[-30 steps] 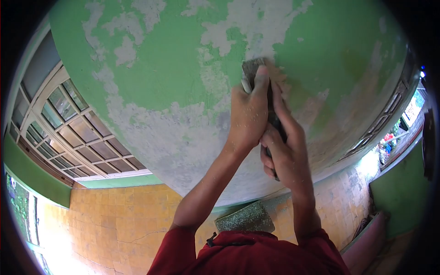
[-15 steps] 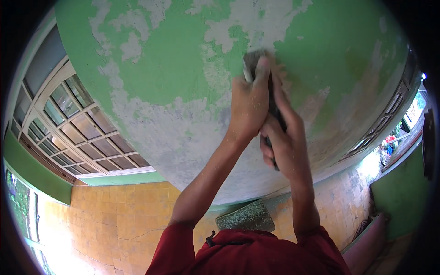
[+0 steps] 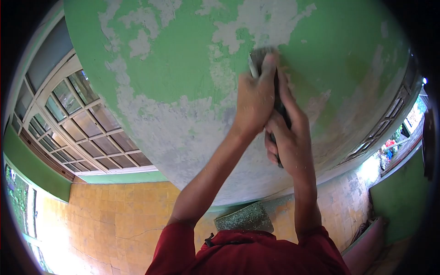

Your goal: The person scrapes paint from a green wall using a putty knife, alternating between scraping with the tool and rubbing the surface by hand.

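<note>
A metal scraper [image 3: 259,58] lies flat against a green wall [image 3: 178,59] whose paint has flaked off in grey-white patches. My left hand [image 3: 254,103] presses on the blade, its fingers reaching up to the blade's top edge. My right hand [image 3: 288,133] is wrapped around the dark handle just below and to the right. Both hands are dusted with paint flecks. The blade sits at the border between bare plaster and a still-green area.
A white multi-pane window [image 3: 78,128] stands at the left. An orange tiled floor [image 3: 114,215] lies below, with a speckled mat [image 3: 243,217] near my red shirt. A doorway with daylight [image 3: 394,142] opens at the right.
Both hands and the scraper have slid a little upward along the wall. The grip is the same.
</note>
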`<state>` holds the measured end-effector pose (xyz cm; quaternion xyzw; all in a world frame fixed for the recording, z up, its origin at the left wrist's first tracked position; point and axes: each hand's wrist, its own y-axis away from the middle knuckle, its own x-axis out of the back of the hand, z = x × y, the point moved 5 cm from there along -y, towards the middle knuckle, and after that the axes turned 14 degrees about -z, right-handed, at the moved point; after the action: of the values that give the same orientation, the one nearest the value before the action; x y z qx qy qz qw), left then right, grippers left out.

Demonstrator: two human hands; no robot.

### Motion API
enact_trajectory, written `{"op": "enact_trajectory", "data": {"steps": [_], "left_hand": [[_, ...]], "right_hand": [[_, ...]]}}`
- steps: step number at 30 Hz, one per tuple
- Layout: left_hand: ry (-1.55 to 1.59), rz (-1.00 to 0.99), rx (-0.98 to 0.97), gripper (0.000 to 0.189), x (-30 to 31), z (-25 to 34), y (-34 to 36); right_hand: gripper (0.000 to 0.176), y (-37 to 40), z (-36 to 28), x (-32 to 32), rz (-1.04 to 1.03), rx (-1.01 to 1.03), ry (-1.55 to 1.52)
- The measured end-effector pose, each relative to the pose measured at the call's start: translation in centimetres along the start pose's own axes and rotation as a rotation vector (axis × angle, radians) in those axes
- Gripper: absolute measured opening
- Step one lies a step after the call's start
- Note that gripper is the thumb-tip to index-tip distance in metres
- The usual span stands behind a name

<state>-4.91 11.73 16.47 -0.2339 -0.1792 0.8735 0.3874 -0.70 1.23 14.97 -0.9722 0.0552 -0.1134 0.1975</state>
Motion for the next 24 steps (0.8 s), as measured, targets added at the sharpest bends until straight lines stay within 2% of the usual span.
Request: {"op": "enact_trajectory", "data": {"steps": [2,4,7,8,10,13,14,16,19,20,22,24], "left_hand": [[-0.049,-0.015,0.016,0.038,-0.3,0.2,0.0],[0.009,0.013,-0.059,0.038,-0.4,-0.3,0.2],[-0.063,0.039,-0.147,0.037,-0.5,-0.2,0.3],[-0.040,-0.005,-0.070,0.035,-0.3,-0.1,-0.5],[-0.045,-0.007,-0.073,0.035,-0.3,-0.3,-0.5],[-0.057,-0.017,-0.105,0.034,0.1,-0.3,-0.7],[-0.055,-0.020,-0.109,0.034,0.1,-0.4,-0.6],[-0.077,-0.050,-0.027,0.035,0.1,0.2,-1.2],[0.024,-0.005,-0.048,0.038,-0.4,-1.1,0.0],[0.037,-0.007,0.018,0.038,0.1,-2.7,0.2],[-0.011,-0.023,-0.022,0.037,0.1,-0.7,-1.2],[-0.060,-0.040,-0.057,0.037,-0.2,-0.1,-1.2]], "right_hand": [[0.075,0.2,-0.4,0.1,0.013,-0.009,0.001],[0.075,0.7,0.0,0.2,0.004,-0.031,-0.022],[0.075,0.6,0.7,0.3,0.004,-0.050,0.017],[0.075,0.3,0.2,0.5,0.006,-0.057,0.017],[0.076,-0.6,-1.5,0.5,0.027,-0.024,-0.048],[0.076,0.8,0.8,-0.5,-0.057,0.004,-0.056],[0.076,0.7,1.0,0.2,-0.044,-0.054,-0.044],[0.076,-0.4,-1.1,0.6,-0.025,-0.051,-0.061],[0.075,0.3,-0.5,0.4,-0.016,-0.020,-0.082],[0.075,0.8,0.1,0.4,0.004,-0.077,-0.084],[0.075,0.7,-0.2,0.5,0.025,-0.140,-0.088],[0.075,-0.6,-2.6,0.9,0.017,-0.049,-0.082]]}}
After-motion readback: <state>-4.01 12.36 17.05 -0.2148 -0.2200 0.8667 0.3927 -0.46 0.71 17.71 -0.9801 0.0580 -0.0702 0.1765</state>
